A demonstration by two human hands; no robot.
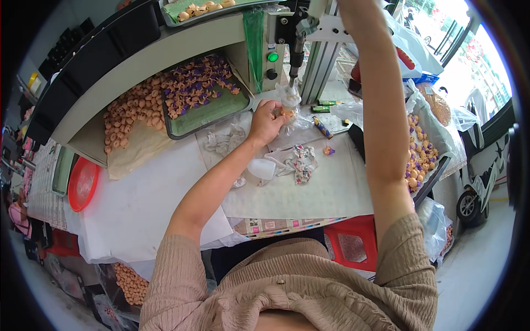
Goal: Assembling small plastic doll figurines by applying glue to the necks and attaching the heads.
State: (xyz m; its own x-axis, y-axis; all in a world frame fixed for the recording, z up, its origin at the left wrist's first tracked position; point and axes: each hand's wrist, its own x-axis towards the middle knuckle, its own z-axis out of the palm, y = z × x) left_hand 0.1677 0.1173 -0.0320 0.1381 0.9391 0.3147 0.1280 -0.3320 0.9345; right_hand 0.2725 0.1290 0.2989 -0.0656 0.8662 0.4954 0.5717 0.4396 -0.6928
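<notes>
My left hand (268, 122) is closed at the base of the hand press (296, 60), fingers pinching a small peach-coloured plastic part (287, 113). Clear plastic film wraps the press tip just above it. My right arm reaches up to the top edge, beside the press head; the right hand (359, 6) is blurred and partly cut off, so its fingers are hidden. On the white-covered worktable (287, 198), a peach and purple piece (328, 150) lies right of the press. A crumpled patterned cloth (304, 164) and a white plastic cup (261, 169) lie nearer me.
Under the shelf are a heap of round peach parts (124, 118) and a green tray (204, 118) of peach-purple pieces. Another filled tray (436, 174) stands at the right. A red bowl (84, 185) sits far left, and a red stool (356, 243) below the table edge.
</notes>
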